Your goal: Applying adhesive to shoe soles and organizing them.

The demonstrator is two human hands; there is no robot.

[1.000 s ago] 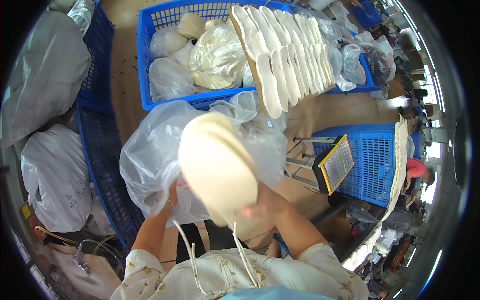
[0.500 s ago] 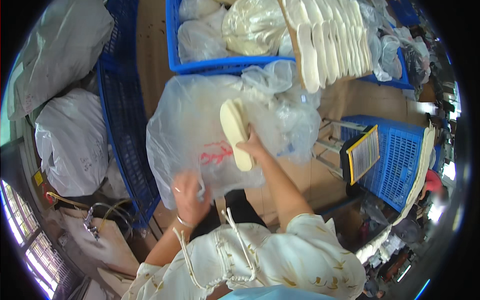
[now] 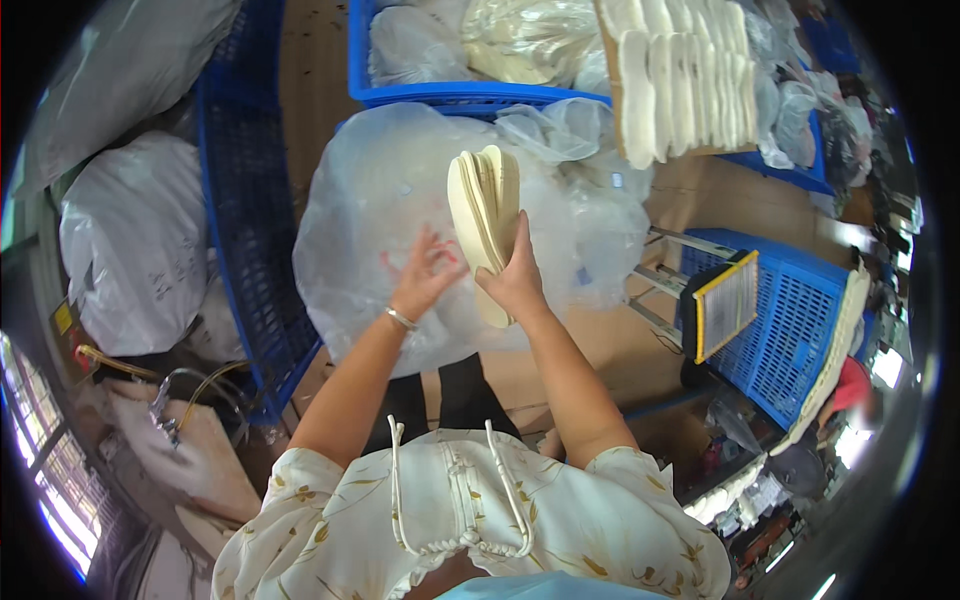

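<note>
In my right hand is a stack of several cream shoe insoles, gripped round its lower half and held upright with the edges fanned toward me. My left hand is just left of the stack, apart from it, its fingers spread and slightly blurred, with nothing in them. Below both hands lies a large translucent plastic bag with red marks on it. What fills the bag is hard to make out through the plastic.
Beyond the bag stands a blue crate of bagged goods. To its right a board carries rows of insoles. A blue basket with a yellow-framed lamp-like panel stands at right. Blue crates and white sacks line the left.
My left hand has risen from the bag's near edge toward the insoles. The stack has turned, showing more of its layered edges. The whole view has shifted slightly.
</note>
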